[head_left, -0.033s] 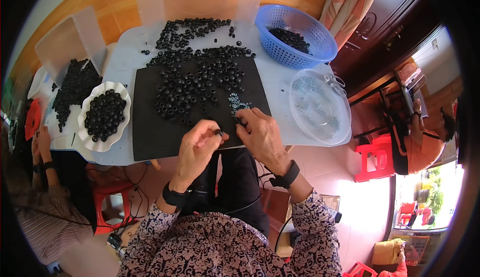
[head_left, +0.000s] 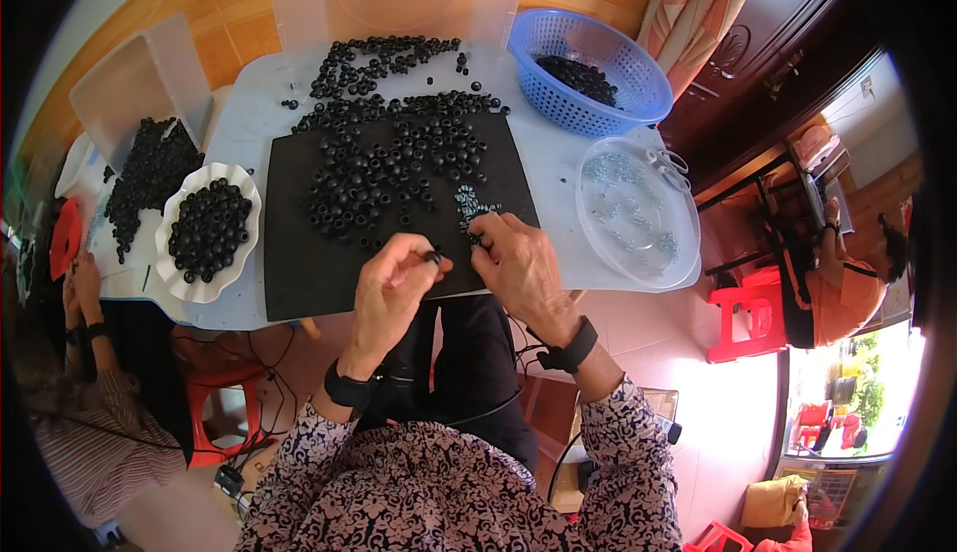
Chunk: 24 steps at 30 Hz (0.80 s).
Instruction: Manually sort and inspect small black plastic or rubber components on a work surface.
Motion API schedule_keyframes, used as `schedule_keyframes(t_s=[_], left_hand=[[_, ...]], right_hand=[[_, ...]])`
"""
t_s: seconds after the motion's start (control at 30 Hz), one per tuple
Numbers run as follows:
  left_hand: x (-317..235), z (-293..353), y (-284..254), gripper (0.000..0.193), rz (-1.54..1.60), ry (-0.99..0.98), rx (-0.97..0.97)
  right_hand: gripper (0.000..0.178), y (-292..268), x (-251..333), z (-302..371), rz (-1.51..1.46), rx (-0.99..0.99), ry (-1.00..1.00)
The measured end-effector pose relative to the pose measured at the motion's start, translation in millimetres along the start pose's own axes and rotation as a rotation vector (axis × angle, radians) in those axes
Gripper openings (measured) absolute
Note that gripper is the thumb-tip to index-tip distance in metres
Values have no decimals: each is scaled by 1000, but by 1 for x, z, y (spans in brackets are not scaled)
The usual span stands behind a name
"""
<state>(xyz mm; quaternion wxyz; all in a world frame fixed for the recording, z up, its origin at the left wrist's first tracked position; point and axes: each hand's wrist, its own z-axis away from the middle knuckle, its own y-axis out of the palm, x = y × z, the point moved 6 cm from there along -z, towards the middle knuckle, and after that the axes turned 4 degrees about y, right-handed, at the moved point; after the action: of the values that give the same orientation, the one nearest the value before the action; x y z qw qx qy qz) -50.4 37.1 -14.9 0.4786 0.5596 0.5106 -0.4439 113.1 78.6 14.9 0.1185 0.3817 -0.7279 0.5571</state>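
My left hand (head_left: pixel 391 293) is closed in a pinch on a black bead (head_left: pixel 432 256) above the near edge of a black mat (head_left: pixel 389 278). To its right, my right hand (head_left: pixel 523 261) is closed, thumb and forefinger together by a small dark piece (head_left: pixel 477 240) too small to make out. Just beyond those fingertips lies a little heap of shiny pale-blue pieces (head_left: pixel 467 201). Many loose black beads (head_left: pixel 374 168) spread over the mat, and more lie past its far edge.
A wavy white dish (head_left: pixel 249 258) of black beads stands left of the mat. At right are a blue basket (head_left: pixel 598 118) and a clear round lid (head_left: pixel 598 238) holding pale-blue bits, with scissors (head_left: pixel 670 165) beside it. Another person's hands (head_left: pixel 85 288) show at far left.
My left hand has shifted slightly up and to the left with the black bead. My right hand stays nearly in place.
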Motion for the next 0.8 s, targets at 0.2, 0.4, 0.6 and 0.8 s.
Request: schedule_keyframes(t_s=[0.2, 0.4, 0.6, 0.8], left_hand=[[-4, -6, -8, 10, -36, 50, -84], [-2, -1, -6, 11, -86, 60, -56], [-3, 4, -2, 12, -134, 71, -39], [-8, 6, -1, 12, -158, 131, -44]], right_hand=[[22, -2, -8, -13, -263, 217, 141], [18, -3, -8, -12, -144, 91, -13], [17, -6, -2, -3, -174, 101, 61], [18, -6, -6, 2, -183, 16, 13]])
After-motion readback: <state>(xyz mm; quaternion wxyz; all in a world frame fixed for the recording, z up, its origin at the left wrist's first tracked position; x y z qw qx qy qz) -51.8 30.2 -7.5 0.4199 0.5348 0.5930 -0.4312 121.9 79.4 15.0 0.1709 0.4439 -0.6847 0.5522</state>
